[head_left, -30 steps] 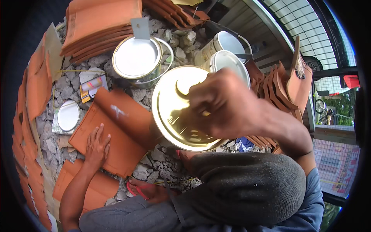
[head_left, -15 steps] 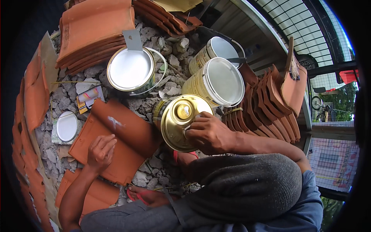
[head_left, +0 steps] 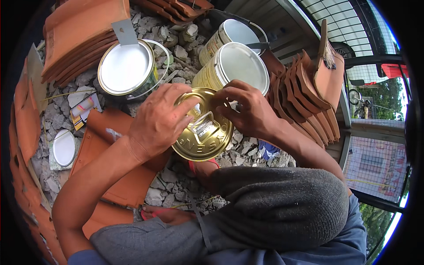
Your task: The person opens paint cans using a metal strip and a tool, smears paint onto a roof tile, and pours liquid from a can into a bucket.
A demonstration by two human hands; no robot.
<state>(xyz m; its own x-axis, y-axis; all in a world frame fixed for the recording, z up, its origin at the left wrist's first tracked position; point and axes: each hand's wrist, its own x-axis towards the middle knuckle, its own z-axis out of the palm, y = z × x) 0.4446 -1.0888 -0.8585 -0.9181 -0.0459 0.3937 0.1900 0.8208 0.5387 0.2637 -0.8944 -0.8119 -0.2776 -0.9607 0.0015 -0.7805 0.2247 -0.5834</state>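
At far left we see a white round lid (head_left: 64, 148) lying on the rubble (head_left: 49, 179). Right of it, an orange roof tile (head_left: 128, 184) lies partly beneath our left forearm, which rises from the lower edge with the elbow bent outward. Beyond the forearm stands a can of white paint (head_left: 125, 68), a flat grey blade (head_left: 125, 32) at its rim.

Our left hand (head_left: 160, 115) is back-up, wrist nearly straight, fingers half bent and slightly parted over the left side of the gold-topped can (head_left: 204, 143). That can is between our two hands, its round top facing us, above our foot; we cannot tell how firmly the left holds it.

Our right hand (head_left: 248, 108) comes in from the right, forearm slanting up and leftward, wrist bent, fingers curled loosely at the upper right rim. Whether they grip anything we cannot tell. Farther right leans a row of roof tiles (head_left: 304, 99).
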